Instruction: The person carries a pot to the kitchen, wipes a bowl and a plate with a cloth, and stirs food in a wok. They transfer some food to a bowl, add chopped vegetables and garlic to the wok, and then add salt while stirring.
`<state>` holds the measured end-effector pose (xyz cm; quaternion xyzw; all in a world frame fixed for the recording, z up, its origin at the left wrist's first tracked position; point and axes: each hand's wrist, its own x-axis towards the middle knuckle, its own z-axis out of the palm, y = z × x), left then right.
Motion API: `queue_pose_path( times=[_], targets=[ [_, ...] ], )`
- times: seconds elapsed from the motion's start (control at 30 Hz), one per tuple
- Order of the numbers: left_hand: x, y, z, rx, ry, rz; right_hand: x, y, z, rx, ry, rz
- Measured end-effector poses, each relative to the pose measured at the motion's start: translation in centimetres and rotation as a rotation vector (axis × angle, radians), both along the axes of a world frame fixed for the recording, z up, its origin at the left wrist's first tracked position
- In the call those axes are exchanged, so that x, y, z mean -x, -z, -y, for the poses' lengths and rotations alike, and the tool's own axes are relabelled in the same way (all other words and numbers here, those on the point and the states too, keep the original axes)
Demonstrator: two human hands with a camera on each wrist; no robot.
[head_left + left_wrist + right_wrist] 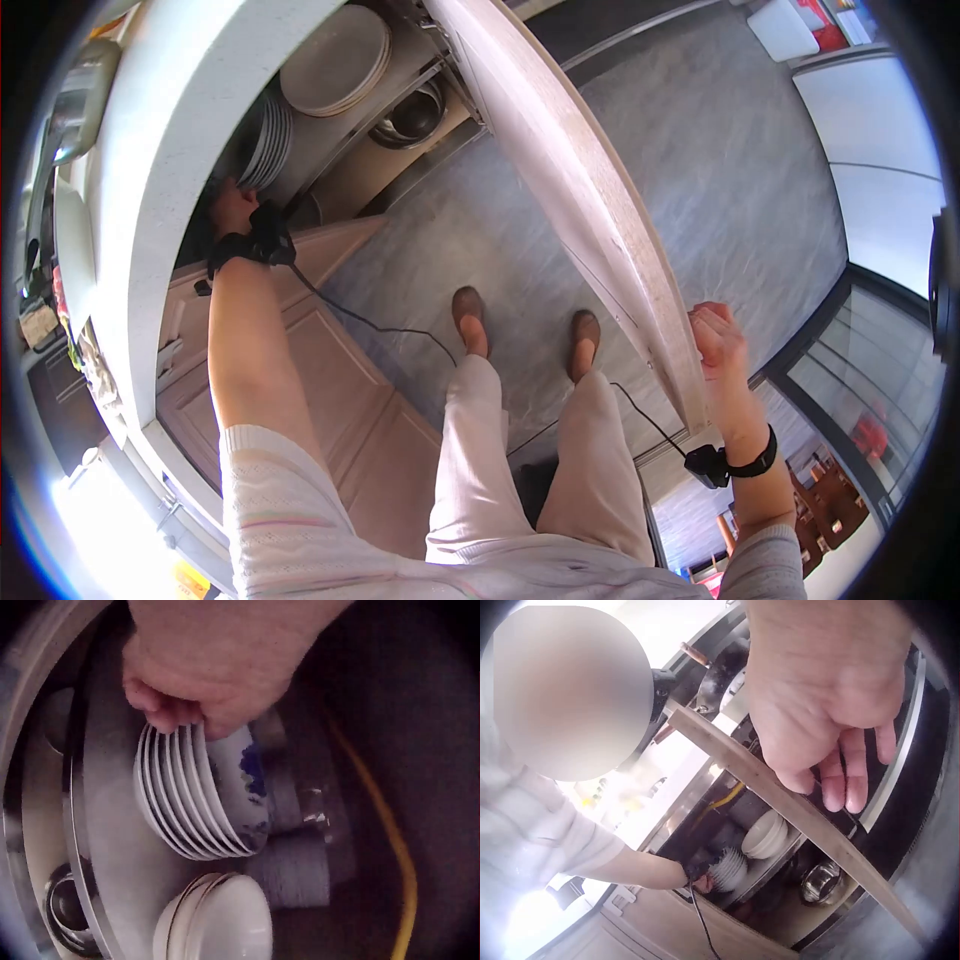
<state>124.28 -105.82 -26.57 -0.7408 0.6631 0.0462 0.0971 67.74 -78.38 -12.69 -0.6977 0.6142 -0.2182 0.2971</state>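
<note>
Inside the cabinet, my left hand (235,207) grips the upper rims of a stack of nested white bowls (172,795) with a blue pattern. In the left wrist view the fingers curl over the rims and the thumb lies against the face of the front bowl. The stack stands tipped sideways in that view. Beside it are plain white bowls (232,919) with thin dark rims. My right hand (717,340) is at the outer side of the opened cabinet door (590,170), close to its edge. Its fingers (832,784) hang loosely, holding nothing.
Metal pots (412,118) sit on the lower shelf. A yellow hose (401,855) runs through the cabinet's dark interior. Another pinkish cabinet door (300,370) is beneath my left arm. The white countertop (190,130) curves above the cabinet, and a wok (724,671) lies up there.
</note>
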Motion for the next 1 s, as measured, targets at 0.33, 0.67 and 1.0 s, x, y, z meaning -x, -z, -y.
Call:
queue_pose_path(
  times=[0.33, 0.67, 1.0],
  targets=[
    [12.0, -4.6, -6.5, 0.253, -0.964, -1.687, -0.5, -0.4, -0.6, -0.063, -0.157, -0.151],
    [16.8, -14.3, -27.7, 0.184, -0.961, -2.437, -6.4, -2.8, 1.7, -0.431, -0.495, -0.278],
    [6.1, -25.2, -39.3, 0.32, -0.973, -2.485, -26.4, 0.7, 6.8, -0.32, -0.723, -0.14]
  ],
)
